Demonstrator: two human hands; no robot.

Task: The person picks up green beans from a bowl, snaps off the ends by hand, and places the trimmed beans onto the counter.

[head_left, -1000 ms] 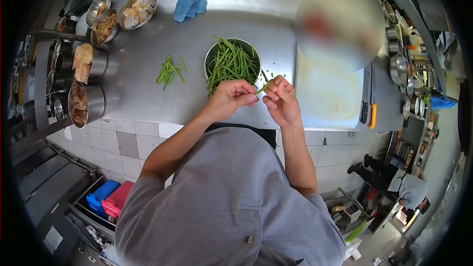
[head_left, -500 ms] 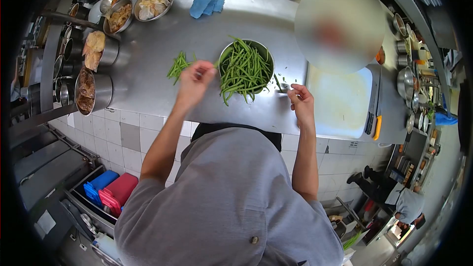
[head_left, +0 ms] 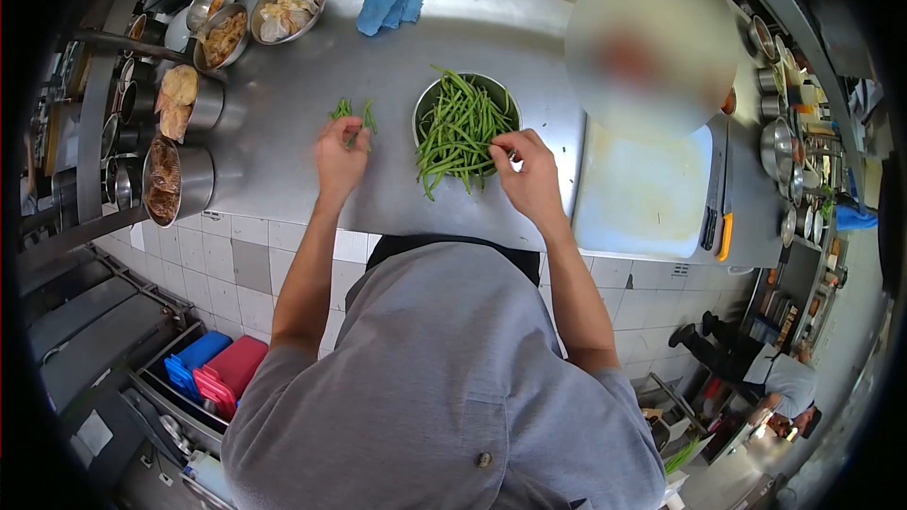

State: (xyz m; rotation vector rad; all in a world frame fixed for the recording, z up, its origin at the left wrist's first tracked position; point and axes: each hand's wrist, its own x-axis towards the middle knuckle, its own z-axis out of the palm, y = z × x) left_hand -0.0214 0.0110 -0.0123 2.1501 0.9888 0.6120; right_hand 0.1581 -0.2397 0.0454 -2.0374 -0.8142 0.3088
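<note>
The steel bowl of green beans (head_left: 463, 127) is taken as landmark on the steel counter (head_left: 283, 161). Since half a second ago, the left hand (head_left: 340, 156) has been lowered onto the small pile of trimmed beans (head_left: 354, 116) left of the bowl, and the right hand (head_left: 531, 170) has been brought from the counter right of the bowl onto its near right rim. It is judged that one bean has been set down and another is being fetched. The right fingers are pinched among the beans; a held bean cannot be made out. The left fingers are curled over the pile, contents hidden. A white cutting board (head_left: 642, 194) lies right of the bowl, partly blurred over.
</note>
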